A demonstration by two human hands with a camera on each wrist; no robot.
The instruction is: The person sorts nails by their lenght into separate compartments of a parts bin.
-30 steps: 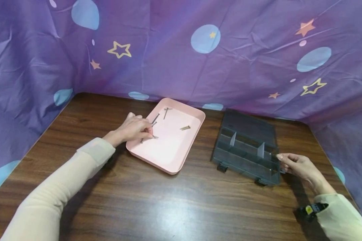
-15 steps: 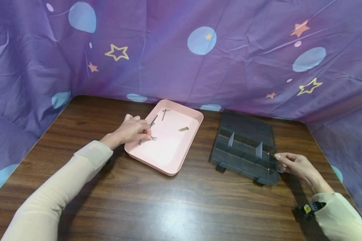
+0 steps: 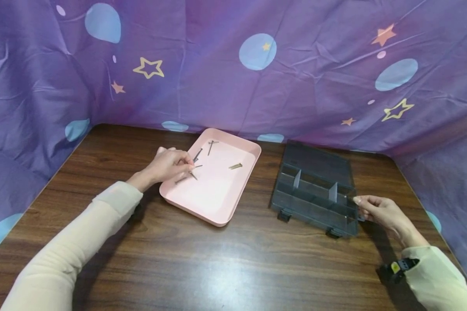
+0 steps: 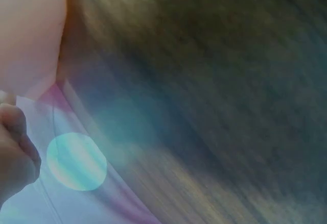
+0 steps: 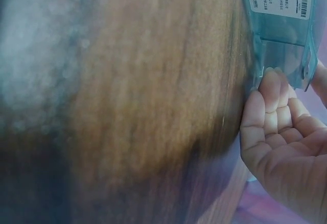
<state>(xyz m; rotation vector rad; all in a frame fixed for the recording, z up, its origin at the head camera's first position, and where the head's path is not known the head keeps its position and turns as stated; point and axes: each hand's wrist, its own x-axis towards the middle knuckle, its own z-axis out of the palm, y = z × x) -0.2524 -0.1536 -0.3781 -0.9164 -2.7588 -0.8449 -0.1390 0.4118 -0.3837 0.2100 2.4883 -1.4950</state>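
My left hand [image 3: 167,166] is over the left side of a pink tray [image 3: 194,212], thumb and forefinger pinching a thin metal screw [image 3: 197,166]. Just below the fingertips lies another screw [image 3: 193,176], and dark screws [image 3: 197,155] lie beside the hand. The left wrist view shows only part of the curled fingers [image 4: 18,152], with the pinch hidden. My right hand [image 3: 383,214] grips the right end of a dark see-through compartment box [image 3: 315,207], thumb on its rim. In the right wrist view its fingers [image 5: 271,99] curl against the bluish box wall [image 5: 278,27].
Two brass-coloured screws [image 3: 235,166] lie on the tray's right side, crossed ones [image 3: 212,147] near its far end. The box lid [image 3: 319,162] is folded back toward the purple curtain [image 3: 218,65]. Two latches [image 3: 285,215] jut from the box front. Brown table [image 3: 171,263] stretches in front.
My left fingertips have risen slightly, with a screw now showing between them and another one below. My right hand stays on the box end. The whole view has shifted slightly.
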